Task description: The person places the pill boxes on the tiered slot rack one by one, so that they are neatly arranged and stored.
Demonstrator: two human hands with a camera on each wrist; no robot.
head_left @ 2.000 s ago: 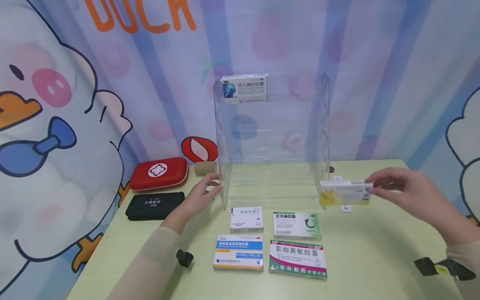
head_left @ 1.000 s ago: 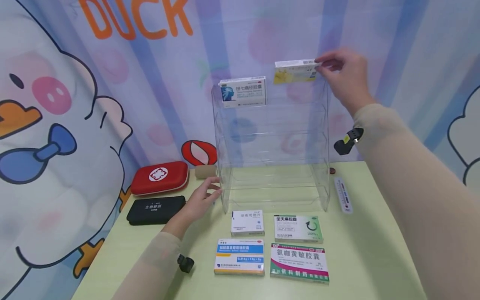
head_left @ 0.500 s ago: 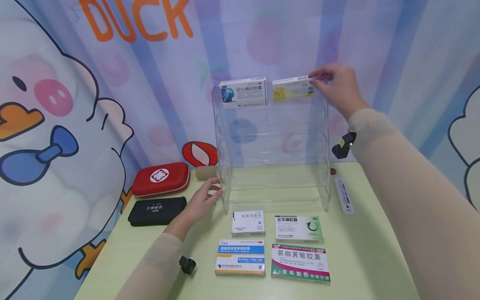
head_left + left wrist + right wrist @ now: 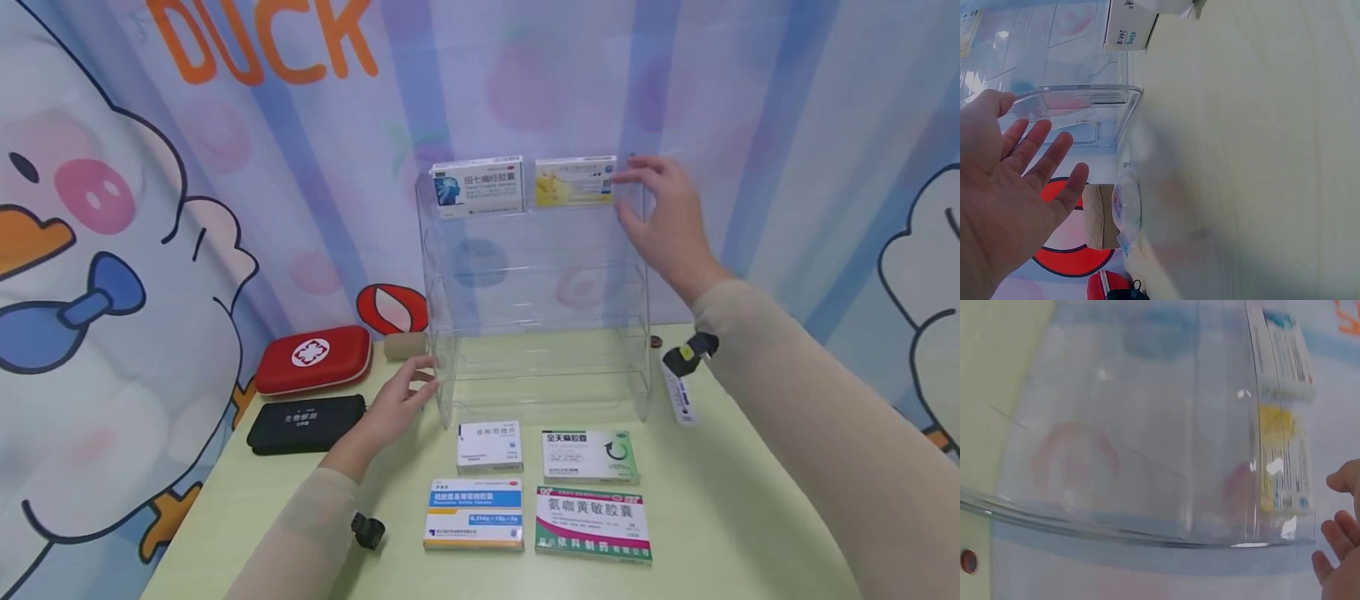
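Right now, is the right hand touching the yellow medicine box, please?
Apart: the right wrist view shows background between the right hand and the yellow medicine box.

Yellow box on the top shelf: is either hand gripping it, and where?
Nothing is held. The right hand is open beside the yellow box, which sits on the clear rack. The left hand is open at the rack's lower left edge.

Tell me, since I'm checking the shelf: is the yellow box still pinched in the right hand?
No, the right hand is open beside the yellow box, which stands on the top shelf.
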